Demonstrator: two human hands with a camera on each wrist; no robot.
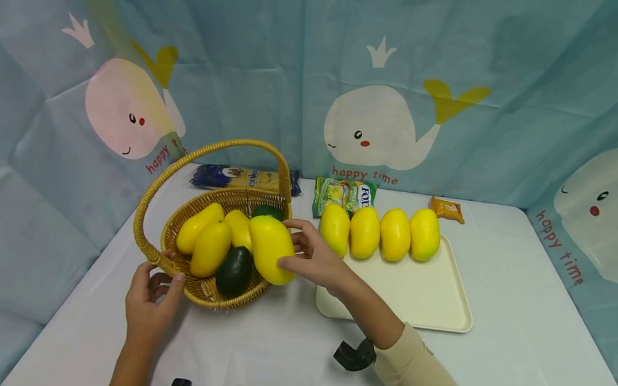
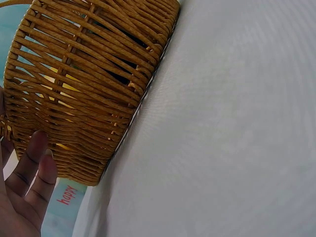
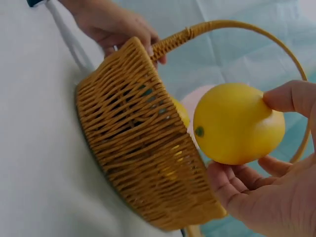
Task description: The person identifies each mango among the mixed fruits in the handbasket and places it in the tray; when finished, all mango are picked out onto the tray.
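Head view: midway, I judge; four mangoes (image 1: pixel 365 233) centre-right, three more (image 1: pixel 211 249) inside the basket (image 1: pixel 227 303) left hand (image 1: pixel 151 302) holds, right hand (image 1: pixel 320 261) gripping another mango (image 1: pixel 269 246).

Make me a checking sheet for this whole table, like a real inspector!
Surface: white table.
Job's things: basket holding three yellow mangoes and two dark green fruits; tray with four mangoes lined along its far end.
Clutter: blue-yellow packet, green packet, orange packet, toward the back.
Hands: left hand holds the basket beside its handle; right hand grips another mango at the basket's right side.
Cables: nothing seen.
Surroundings: blue whale-print cloth.
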